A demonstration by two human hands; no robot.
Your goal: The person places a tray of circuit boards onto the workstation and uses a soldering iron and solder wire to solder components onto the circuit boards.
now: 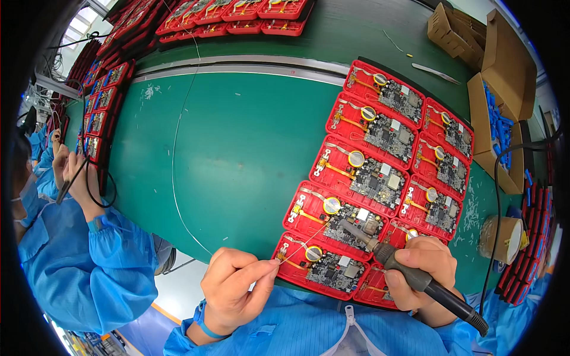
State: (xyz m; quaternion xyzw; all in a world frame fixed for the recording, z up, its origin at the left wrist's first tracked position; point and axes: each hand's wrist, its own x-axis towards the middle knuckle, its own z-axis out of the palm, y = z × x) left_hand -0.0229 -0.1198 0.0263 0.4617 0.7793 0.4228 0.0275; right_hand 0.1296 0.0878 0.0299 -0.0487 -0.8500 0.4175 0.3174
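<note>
My left hand (237, 288) pinches a thin strand of solder wire (174, 157) between thumb and fingertips. Its short end reaches over a circuit board (356, 222), while the long part curves away across the green mat. A dark soldering iron (389, 256) is gripped in my right hand (426, 270). Its tip lies over that same board, close to the wire's end; whether they touch I cannot tell. The board sits in a red case (304, 207) with a round yellow-rimmed coin cell (331, 205) beside it. Several similar cases lie in two columns around it.
Along the right stands an open cardboard box (504, 136) of blue parts, with tweezers (435, 73) nearby. More red cases (237, 13) line the far side. At left, a co-worker in a blue sleeve (122, 237) works beside stacked cases (107, 98). A black cable (496, 225) hangs at right.
</note>
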